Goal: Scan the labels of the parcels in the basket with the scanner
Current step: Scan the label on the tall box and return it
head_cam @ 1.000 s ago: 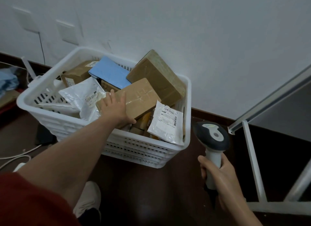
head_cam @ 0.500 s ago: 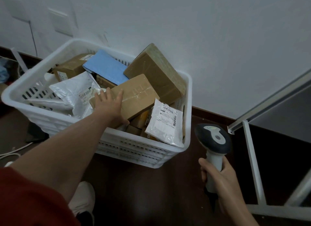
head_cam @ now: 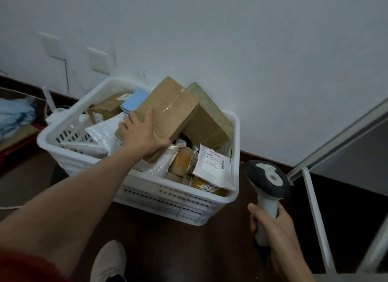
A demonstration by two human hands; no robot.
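A white plastic basket [head_cam: 174, 200] on the dark floor holds several parcels. My left hand [head_cam: 140, 134] grips the near end of a taped brown cardboard box [head_cam: 170, 109], which is tilted up above the pile. A larger brown box [head_cam: 207, 122] leans behind it. A white mailer with a barcode label [head_cam: 214, 164] lies at the basket's right front corner. A blue envelope [head_cam: 134, 101] and a small labelled box [head_cam: 107, 111] sit at the back left. My right hand [head_cam: 275, 229] holds the grey and white scanner [head_cam: 267, 183] upright, to the right of the basket.
The basket stands against a white wall with two wall plates [head_cam: 96, 60] and a cable. A white metal frame [head_cam: 315, 214] stands at the right. Blue cloth [head_cam: 14, 113] lies at far left. My shoe [head_cam: 109, 260] is near the bottom edge.
My left hand has closed on the taped brown box and raised its far end, uncovering small parcels beneath. The scanner has stayed in my right hand beside the basket.
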